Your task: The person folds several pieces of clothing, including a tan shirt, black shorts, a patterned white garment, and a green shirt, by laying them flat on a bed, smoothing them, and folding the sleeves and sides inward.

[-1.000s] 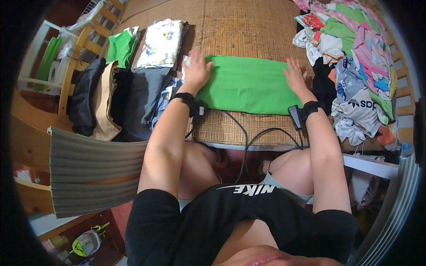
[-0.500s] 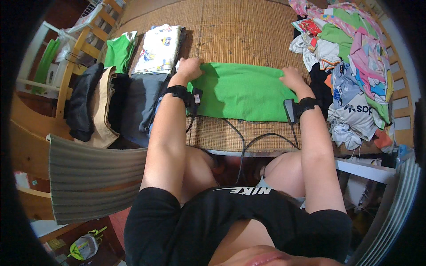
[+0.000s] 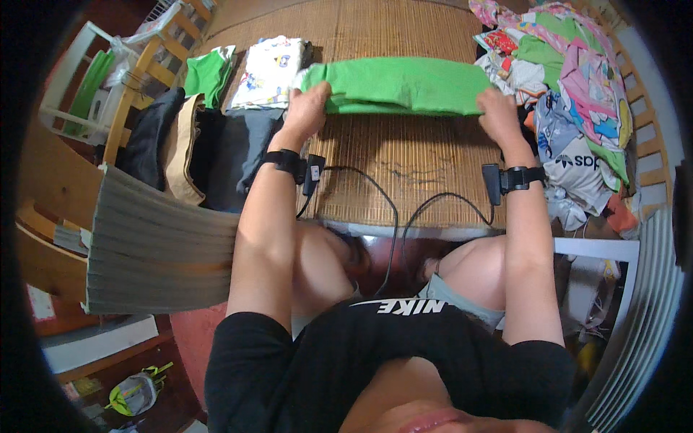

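Note:
A bright green garment, folded into a long flat strip, stretches crosswise between my hands over the woven mat. My left hand is closed on its near left corner. At the near right corner, my right hand grips the cloth with curled fingers. The near edge looks slightly lifted and rumpled in the middle. Just left of my left hand lies a folded white printed garment, with a dark grey folded one nearer to me. The kind of green garment cannot be made out.
A loose heap of mixed clothes lies at the right. Folded green, beige and black clothes lie at the left by a wooden rail. Cables trail from my wrist straps across the mat.
Both hands have moved away from me, carrying the green garment farther up the mat. Its shape is now a narrower strip, and bare mat shows where it lay.

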Demonstrator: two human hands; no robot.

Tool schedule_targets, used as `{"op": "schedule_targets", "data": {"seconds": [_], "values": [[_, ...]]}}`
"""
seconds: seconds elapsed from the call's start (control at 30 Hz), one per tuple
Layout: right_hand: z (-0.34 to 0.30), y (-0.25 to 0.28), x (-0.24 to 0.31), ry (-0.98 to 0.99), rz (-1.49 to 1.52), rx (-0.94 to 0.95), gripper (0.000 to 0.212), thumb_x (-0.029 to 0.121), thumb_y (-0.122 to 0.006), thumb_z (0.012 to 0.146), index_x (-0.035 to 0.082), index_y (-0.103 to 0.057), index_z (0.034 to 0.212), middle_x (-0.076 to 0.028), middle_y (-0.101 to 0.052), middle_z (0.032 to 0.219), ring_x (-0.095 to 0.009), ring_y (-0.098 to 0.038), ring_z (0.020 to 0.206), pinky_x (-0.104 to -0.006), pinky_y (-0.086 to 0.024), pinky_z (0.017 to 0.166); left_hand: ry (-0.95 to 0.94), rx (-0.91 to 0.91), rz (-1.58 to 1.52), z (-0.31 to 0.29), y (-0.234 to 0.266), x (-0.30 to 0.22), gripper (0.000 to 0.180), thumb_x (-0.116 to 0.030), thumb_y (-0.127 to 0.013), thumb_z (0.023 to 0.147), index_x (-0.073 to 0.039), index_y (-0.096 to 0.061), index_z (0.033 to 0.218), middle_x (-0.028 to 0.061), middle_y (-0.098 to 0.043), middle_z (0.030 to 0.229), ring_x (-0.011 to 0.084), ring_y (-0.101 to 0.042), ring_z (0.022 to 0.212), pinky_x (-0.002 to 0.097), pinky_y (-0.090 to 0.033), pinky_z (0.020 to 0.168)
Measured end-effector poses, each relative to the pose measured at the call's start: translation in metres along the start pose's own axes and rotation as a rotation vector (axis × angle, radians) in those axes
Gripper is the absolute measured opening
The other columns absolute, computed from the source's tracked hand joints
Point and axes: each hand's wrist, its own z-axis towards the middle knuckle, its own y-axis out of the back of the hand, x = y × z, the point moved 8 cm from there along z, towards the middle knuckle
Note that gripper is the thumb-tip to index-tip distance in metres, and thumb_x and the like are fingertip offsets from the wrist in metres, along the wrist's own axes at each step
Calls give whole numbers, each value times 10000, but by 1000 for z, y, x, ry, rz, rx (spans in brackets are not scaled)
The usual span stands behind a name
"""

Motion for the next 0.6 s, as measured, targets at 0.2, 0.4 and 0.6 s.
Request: {"op": "schedule_targets", "data": {"seconds": [0.2,0.4,0.6], "values": [[-61,-110,11,11,145,785,112,51,-486,628,27,-519,732,-156,-523,778,-327,-515,734,-396,-417,614,16,732,-28,-50,-74,-5,222,-59,-495,653,-58,-554,868,118,-571,876,279,-534,842,398,-403,737],[-28,-91,7,-112,232,553,187,65,-448,682,46,-535,847,-163,-523,920,-321,-490,855,-371,-405,714,87,704,-233,-19,-45,-24,145,-98,-474,682,-25,-573,759,157,-567,865,308,-537,801,372,-429,681],[-23,-111,55,-77,327,468,559,317,-469,770,148,-226,1245,-93,-108,1328,-284,-67,1226,-591,-122,898,33,76,-139,-3,-58,-26,394,-249,-454,771,-104,-384,1131,145,-372,1181,283,-387,1060,436,-337,829]]}}
